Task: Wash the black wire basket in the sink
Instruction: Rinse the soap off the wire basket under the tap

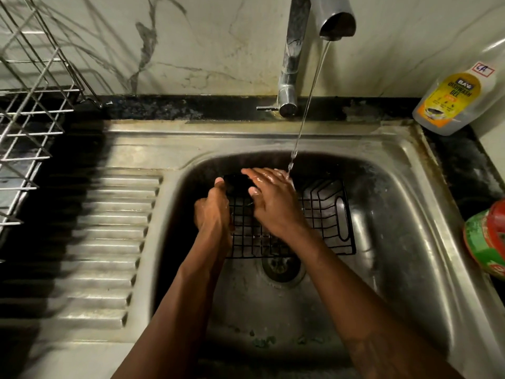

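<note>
Left grip (214, 212) clasps the black wire basket (323, 214) (thin, gridded); right grip (273, 199) lies flat, wet, atop.

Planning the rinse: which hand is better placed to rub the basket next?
Right. The right hand lies open on the black wire basket beside the water stream; the left hand grips its left side.

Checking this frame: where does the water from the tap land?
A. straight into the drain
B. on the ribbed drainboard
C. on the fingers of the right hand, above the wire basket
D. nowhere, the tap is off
C: the thin stream from the tap runs down onto the fingers of the right hand, which lies flat over the black wire basket in the sink.
</note>
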`<act>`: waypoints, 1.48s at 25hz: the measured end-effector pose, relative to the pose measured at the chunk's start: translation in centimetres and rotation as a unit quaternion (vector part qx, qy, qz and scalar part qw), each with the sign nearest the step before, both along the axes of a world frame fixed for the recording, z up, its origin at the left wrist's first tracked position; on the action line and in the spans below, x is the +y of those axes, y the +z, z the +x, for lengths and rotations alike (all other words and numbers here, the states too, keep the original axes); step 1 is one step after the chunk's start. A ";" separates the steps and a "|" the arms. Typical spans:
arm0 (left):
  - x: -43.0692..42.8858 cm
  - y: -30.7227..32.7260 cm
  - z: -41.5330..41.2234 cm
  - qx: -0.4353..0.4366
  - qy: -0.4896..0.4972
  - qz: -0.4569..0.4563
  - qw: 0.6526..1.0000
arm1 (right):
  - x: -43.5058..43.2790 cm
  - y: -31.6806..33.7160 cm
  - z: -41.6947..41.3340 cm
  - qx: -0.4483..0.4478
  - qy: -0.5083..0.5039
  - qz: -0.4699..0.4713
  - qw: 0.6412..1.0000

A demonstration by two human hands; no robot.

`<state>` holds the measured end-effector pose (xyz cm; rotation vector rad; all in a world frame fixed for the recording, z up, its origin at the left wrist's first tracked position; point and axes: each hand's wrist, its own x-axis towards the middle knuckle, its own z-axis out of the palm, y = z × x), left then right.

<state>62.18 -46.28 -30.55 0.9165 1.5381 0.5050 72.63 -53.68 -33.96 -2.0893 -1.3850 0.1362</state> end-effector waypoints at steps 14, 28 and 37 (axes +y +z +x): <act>-0.1 -0.3 1.2 0.080 -0.025 0.079 0.993 | -2.4 -0.9 5.1 0.661 -0.142 0.002 0.737; -0.5 -0.5 1.1 0.019 0.001 0.088 0.996 | -2.3 -0.9 3.6 0.682 -0.093 0.026 0.725; -2.5 1.0 1.8 -0.060 -0.076 0.073 0.993 | -1.7 -0.1 3.9 0.662 -0.138 0.132 0.725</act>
